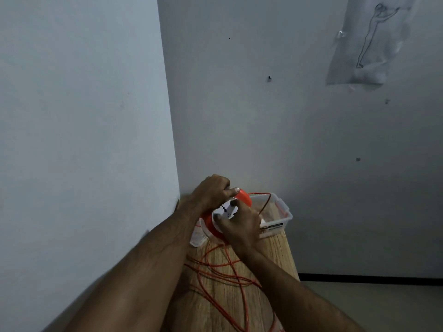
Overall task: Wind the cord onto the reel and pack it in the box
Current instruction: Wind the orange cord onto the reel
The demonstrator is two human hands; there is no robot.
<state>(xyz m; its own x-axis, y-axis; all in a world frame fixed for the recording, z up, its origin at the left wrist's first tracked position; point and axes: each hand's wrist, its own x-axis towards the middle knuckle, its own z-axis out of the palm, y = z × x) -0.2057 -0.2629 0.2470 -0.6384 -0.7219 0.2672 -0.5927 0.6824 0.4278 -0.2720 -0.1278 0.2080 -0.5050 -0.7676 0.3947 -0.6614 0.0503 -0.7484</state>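
the left hand [212, 188] grips the top rim of the orange reel [224, 215], fingers curled over it. the right hand [241, 225] is closed on the reel's white face, apparently on a crank; the exact hold cannot be told. the reel is held above the wooden table [273, 257], just in front of the clear plastic box [280, 212]. most of the orange cord [227, 274] lies in loose crossed loops on the table, and one strand rises over the box.

risk: crossed loops may knot or snag as they feed in, and uneven tension may spill turns off the rim. the strand over the box could drag it. a wall corner crowds the left forearm; a taped drawing [369, 41] hangs at right.
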